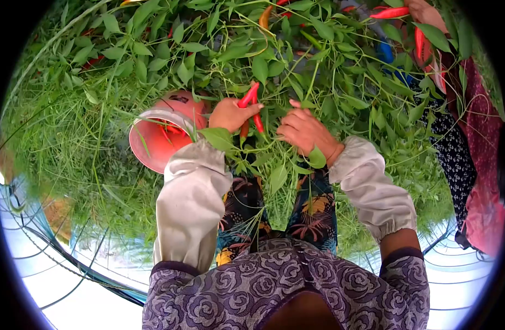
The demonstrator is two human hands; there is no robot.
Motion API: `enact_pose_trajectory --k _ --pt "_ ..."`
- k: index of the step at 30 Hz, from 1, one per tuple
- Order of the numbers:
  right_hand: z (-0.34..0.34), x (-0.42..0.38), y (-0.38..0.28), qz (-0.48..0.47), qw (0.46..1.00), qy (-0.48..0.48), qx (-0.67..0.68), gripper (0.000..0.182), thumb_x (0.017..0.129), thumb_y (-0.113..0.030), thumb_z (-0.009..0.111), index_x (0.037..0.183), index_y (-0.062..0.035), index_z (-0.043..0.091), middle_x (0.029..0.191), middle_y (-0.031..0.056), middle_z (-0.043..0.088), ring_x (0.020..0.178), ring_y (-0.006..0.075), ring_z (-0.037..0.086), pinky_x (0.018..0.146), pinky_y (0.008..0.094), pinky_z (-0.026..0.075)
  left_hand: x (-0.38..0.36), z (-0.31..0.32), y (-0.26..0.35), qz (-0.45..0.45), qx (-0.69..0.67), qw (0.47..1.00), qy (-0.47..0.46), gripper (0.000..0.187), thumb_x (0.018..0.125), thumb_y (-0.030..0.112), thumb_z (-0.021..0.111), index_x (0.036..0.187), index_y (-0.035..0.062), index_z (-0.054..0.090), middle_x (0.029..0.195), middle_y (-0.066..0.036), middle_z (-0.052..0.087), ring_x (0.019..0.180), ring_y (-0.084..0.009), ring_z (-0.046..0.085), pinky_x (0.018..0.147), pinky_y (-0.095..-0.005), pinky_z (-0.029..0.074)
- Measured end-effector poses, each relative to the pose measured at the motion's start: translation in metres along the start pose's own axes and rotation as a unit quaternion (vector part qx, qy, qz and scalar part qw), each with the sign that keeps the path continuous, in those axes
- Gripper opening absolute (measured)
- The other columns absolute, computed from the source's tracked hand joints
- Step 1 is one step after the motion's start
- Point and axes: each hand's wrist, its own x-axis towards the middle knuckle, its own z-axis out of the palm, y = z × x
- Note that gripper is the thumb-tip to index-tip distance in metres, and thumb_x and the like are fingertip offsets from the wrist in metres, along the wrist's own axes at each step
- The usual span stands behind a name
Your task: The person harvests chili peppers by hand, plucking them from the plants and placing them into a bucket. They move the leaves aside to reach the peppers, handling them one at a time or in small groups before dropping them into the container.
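My left hand (229,114) is closed around red chili peppers (248,96), which stick out past the thumb and forefinger. One of them, a long red chili (258,122), points down, and a darker orange-brown chili (244,131) hangs below the hand. To the right, my right hand (304,131) is among the stems and leaves, its fingers slightly bent and apart, with no chili visible in it. A pink bucket (145,144) lies tilted in the grass beside my left wrist, its mouth facing left and down. Red chilies (173,130) lie inside it.
Chili plants (329,60) with dense leaves spread ahead, bearing more red and orange fruit. At the upper right another person's hand (428,15) is beside red chilies (422,44); their patterned clothing (447,148) is at the right edge. Tall grass (87,159) surrounds the bucket.
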Motion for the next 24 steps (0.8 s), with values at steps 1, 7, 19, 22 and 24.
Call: enact_pose_trajectory --k 1,7,19,22,24 --pt "-0.002 0.0 0.0 -0.017 1.0 -0.004 -0.013 0.019 0.083 -0.014 0.064 0.101 -0.0077 0.064 0.096 0.0057 0.057 0.103 0.0252 0.054 0.11 0.0467 0.034 -0.002 0.006 0.01 -0.005 0.089 0.996 -0.032 0.031 0.087 0.029 0.071 0.07 0.0033 0.067 0.054 -0.003 0.057 0.041 -0.0106 0.051 0.039 -0.0258 0.035" --pt "0.006 -0.018 0.01 0.016 0.997 -0.038 -0.061 0.027 0.078 -0.015 0.063 0.104 -0.0074 0.064 0.096 0.0052 0.057 0.105 0.025 0.053 0.105 0.0436 0.038 0.016 0.01 -0.031 -0.01 -0.225 0.971 0.083 0.029 0.084 0.032 0.073 0.073 0.0064 0.066 0.053 0.0 0.054 0.041 -0.0125 0.048 0.04 -0.0278 0.035" --pt "-0.008 -0.053 0.011 -0.06 0.995 0.057 -0.057 0.023 0.073 -0.005 0.06 0.096 -0.0018 0.064 0.095 0.0109 0.057 0.097 0.0297 0.057 0.107 0.0514 0.042 -0.023 -0.038 -0.085 -0.057 -0.354 0.926 -0.118 0.021 0.087 0.015 0.063 0.1 -0.0019 0.063 0.087 -0.013 0.07 0.075 -0.0233 0.069 0.061 -0.0317 0.056" --pt "-0.014 -0.049 0.008 -0.086 0.992 0.049 -0.075 0.025 0.074 -0.008 0.06 0.098 -0.0028 0.063 0.097 0.0092 0.059 0.1 0.0274 0.056 0.107 0.0459 0.043 -0.026 -0.004 -0.057 -0.067 -0.383 0.903 -0.184 0.026 0.087 0.015 0.065 0.104 -0.004 0.062 0.091 -0.016 0.07 0.084 -0.0243 0.07 0.067 -0.0311 0.058" --pt "-0.017 -0.047 0.008 -0.095 0.992 0.034 -0.078 0.024 0.075 -0.009 0.059 0.098 -0.0026 0.063 0.097 0.0092 0.058 0.101 0.0273 0.056 0.108 0.0459 0.042 -0.008 0.022 -0.071 -0.085 -0.404 0.893 -0.181 0.033 0.086 0.016 0.068 0.11 -0.0051 0.061 0.097 -0.018 0.07 0.086 -0.0238 0.071 0.073 -0.0327 0.059"
